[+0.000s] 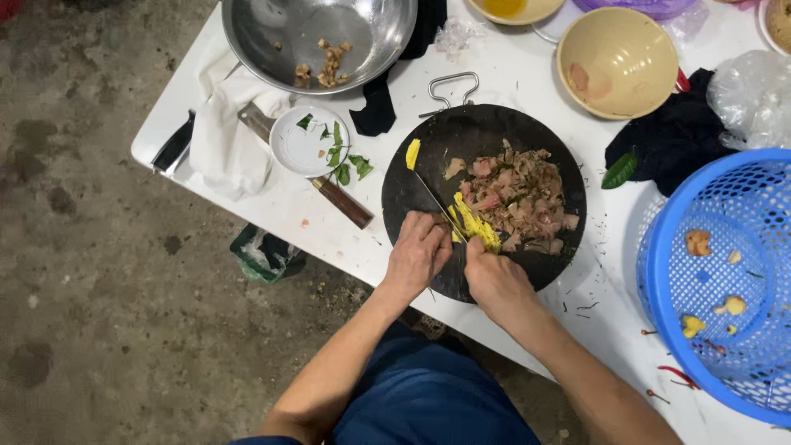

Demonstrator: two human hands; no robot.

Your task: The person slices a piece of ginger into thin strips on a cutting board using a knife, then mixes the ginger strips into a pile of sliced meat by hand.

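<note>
Both hands are working right at the 6 o'clock edge of the round black board [428,140]. The left hand [418,254] is closed around a knife [432,200], blade running toward 11 o'clock. The right hand [493,276] pins down the yellow strips [476,224], fingers curled narrow. The strips lie just past both hands toward 12, long axis running 11 to 5, with the chopped meat pile [523,198] just beyond.

A single head-worn camera looks almost straight down from well above the round black cutting board [484,194], which sits just right of centre. The white table [511,74] runs diagonally behind and right of the board; bare concrete floor [91,272] fills everything left of it. No second view exists.
</note>
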